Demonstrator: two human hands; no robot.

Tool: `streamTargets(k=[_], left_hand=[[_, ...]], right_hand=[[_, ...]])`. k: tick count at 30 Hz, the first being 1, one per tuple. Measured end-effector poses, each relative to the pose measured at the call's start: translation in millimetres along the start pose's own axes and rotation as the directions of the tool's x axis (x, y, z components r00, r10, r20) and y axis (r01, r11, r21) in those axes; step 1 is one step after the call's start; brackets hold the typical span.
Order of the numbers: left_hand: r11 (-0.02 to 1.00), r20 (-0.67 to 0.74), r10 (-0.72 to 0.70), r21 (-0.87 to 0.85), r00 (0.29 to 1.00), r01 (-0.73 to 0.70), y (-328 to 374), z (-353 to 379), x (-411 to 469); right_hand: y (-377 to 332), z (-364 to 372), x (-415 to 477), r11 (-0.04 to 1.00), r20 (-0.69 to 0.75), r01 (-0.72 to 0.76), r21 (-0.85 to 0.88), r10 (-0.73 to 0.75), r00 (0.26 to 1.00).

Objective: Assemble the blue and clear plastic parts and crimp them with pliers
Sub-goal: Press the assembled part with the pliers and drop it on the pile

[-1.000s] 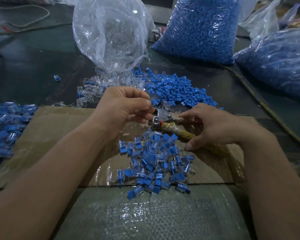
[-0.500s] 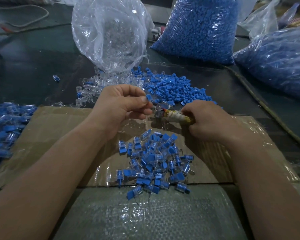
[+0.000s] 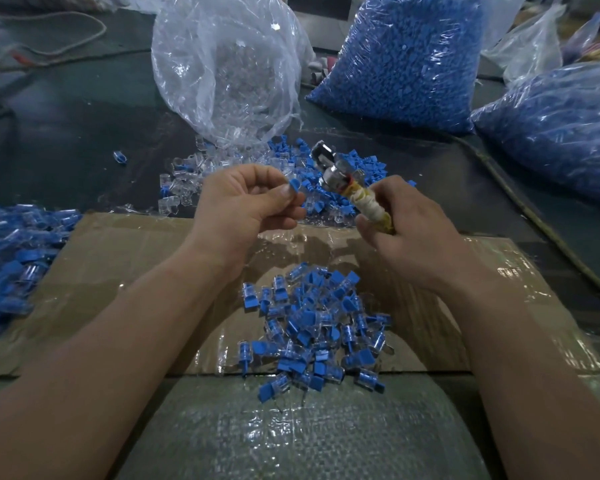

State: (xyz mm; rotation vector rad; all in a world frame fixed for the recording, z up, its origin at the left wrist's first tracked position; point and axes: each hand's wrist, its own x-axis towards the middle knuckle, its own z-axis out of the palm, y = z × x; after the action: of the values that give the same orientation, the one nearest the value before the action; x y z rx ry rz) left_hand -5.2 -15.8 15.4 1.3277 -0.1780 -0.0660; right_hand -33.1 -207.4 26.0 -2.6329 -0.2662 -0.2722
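Two hands hover above the cardboard (image 3: 118, 271). My left hand (image 3: 250, 202) pinches one blue and clear part (image 3: 296, 188) between thumb and forefinger, other fingers curled. My right hand (image 3: 416, 233) is wrapped round the taped handle of the pliers (image 3: 331, 173), whose head tilts up just right of the pinched part, not touching it. Jaws: can't tell. An assembled pile (image 3: 312, 327) lies below both grips.

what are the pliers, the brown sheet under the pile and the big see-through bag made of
Pliers: head looks like bare polished metal, with bright glints; the handles are wound in yellowish strips, perhaps tape or cloth. Brown sheet: cardboard, apparently under glossy clear film, given the wrinkled reflections. Bag: thin clear plastic film, crinkled, contents showing through.
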Motion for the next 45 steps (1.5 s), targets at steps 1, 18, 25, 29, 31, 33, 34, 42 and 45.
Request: streamTargets(k=[1, 18, 25, 29, 31, 33, 34, 42, 45], left_hand=[[1.000, -0.001, 0.002, -0.005, 1.000, -0.002, 0.3, 0.0, -0.1], [0.998, 0.003, 0.049, 0.027, 0.999, -0.049, 1.6, 1.6, -2.1], [0.996, -0.019, 0.075, 0.054, 0.997, -0.074, 0.1, 5.3, -4.4], [0.990, -0.061, 0.104, 0.098, 0.993, -0.098, -1.5, 6.4, -5.2], [0.987, -0.074, 0.117, 0.122, 0.990, -0.107, -2.0, 6.7, -5.7], [0.985, -0.078, 0.125, 0.133, 0.989, -0.114, -2.2, 6.7, -6.6], [0.984, -0.080, 0.125, 0.137, 0.989, -0.114, -2.1, 6.4, -6.8], [0.987, -0.094, 0.113, 0.129, 0.989, -0.101, 0.2, 5.6, -6.8], [0.986, -0.094, 0.112, 0.136, 0.989, -0.099, 0.1, 5.2, -6.8]], right_hand=[[-1.2, 0.8, -0.4, 1.000, 0.015, 0.006, 0.004, -0.006, 1.000], [-7.1, 4.9, -1.9, 0.999, 0.114, 0.041, -0.022, -0.038, 0.993], [-8.5, 5.4, 0.6, 0.998, 0.119, 0.047, -0.031, -0.043, 0.992], [-10.0, 6.8, 2.5, 0.999, 0.115, 0.040, -0.022, -0.037, 0.993], [-10.4, 7.4, 3.0, 0.999, 0.112, 0.037, -0.020, -0.035, 0.993], [-10.9, 8.0, 3.3, 0.999, 0.109, 0.038, -0.020, -0.035, 0.993], [-11.2, 8.1, 3.5, 0.999, 0.108, 0.036, -0.015, -0.034, 0.994], [-12.8, 12.1, 4.7, 0.999, 0.086, 0.024, -0.029, -0.021, 0.996], [-12.3, 12.4, 5.0, 0.999, 0.077, 0.030, -0.029, -0.028, 0.997]])
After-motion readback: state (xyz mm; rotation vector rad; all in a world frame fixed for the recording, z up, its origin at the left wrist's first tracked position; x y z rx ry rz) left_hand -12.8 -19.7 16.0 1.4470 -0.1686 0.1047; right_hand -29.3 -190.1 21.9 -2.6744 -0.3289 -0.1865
